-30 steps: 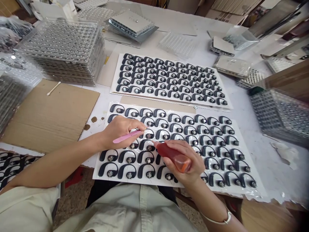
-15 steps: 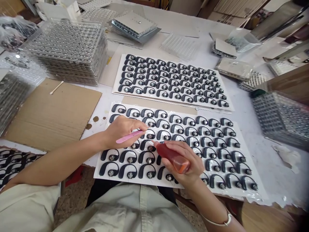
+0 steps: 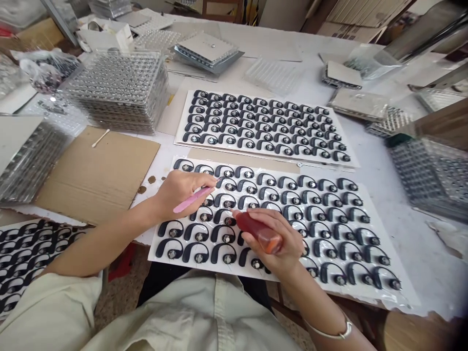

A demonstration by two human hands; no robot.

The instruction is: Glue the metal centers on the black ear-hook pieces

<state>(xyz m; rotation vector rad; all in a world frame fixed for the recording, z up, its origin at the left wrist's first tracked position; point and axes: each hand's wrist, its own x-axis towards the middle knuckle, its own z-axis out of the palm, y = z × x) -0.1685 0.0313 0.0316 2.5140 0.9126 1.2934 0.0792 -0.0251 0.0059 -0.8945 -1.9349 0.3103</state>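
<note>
My left hand [image 3: 186, 191] pinches a slim pink pair of tweezers [image 3: 190, 201]. Its fingertips hover over the left part of a white sheet [image 3: 239, 269] that carries rows of black hook-shaped earphone pieces [image 3: 270, 195], each with a round silvery part. In my right hand [image 3: 280, 239] is a squeeze bottle [image 3: 258, 231] with red contents, fingers wrapped around it. The bottle lies tilted, its thin nozzle directed left, close above one piece in a middle row. Whether the nozzle touches the piece I cannot tell. Both hands cover some pieces.
Behind lies a second sheet of the same pieces [image 3: 266, 122]. Stacked clear trays [image 3: 120, 87] stand at the back left, beside a brown cardboard [image 3: 98, 170] bearing a cotton swab [image 3: 100, 138]. More trays [image 3: 435, 175] are on the right. Another sheet of pieces [image 3: 32, 258] is at the lower left.
My left hand with the tweezers has shifted slightly up and left over the sheet. The bottle stays near the same piece. The camera view has turned a little to the left.
</note>
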